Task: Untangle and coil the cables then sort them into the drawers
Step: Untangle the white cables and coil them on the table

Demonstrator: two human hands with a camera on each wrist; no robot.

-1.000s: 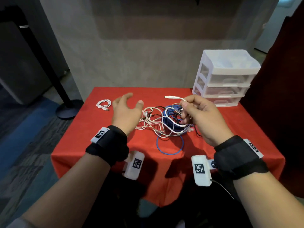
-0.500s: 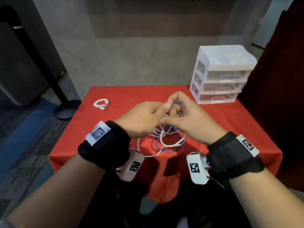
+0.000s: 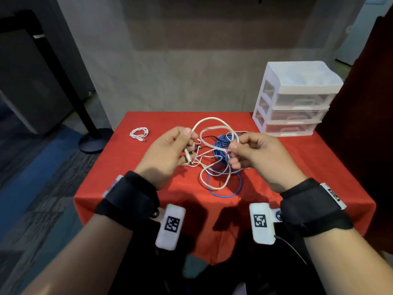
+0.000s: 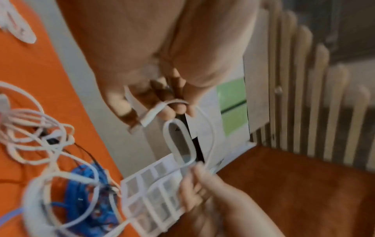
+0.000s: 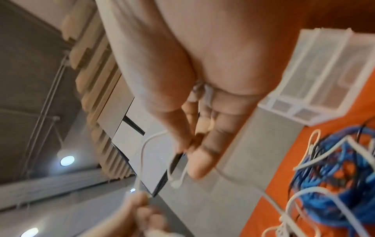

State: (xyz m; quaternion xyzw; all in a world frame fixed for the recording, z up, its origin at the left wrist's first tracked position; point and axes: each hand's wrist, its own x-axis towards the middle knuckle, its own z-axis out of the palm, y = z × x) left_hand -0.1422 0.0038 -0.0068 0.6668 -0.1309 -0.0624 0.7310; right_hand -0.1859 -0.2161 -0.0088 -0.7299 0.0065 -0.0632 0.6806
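A tangle of white, black and blue cables [image 3: 221, 158] lies mid-table on the red cloth [image 3: 319, 167]. My left hand [image 3: 170, 150] pinches one end of a white cable [image 3: 212, 122] that arches up between both hands; its plug [image 4: 151, 114] shows between the fingers in the left wrist view. My right hand [image 3: 251, 154] pinches the same white cable [image 5: 146, 144] farther along, above the blue cable bundle [image 5: 334, 176]. A white three-drawer unit [image 3: 297, 101] stands at the back right, drawers shut.
A small coiled white cable [image 3: 139, 133] lies alone at the table's back left. A blue loop [image 3: 225, 188] trails toward the table's front edge. A black stand base [image 3: 93, 141] sits on the floor left of the table.
The hands were pressed together over the tangle; they have drawn apart, pulling a white cable into a raised arch between them. One second ago the left hand was open and empty.
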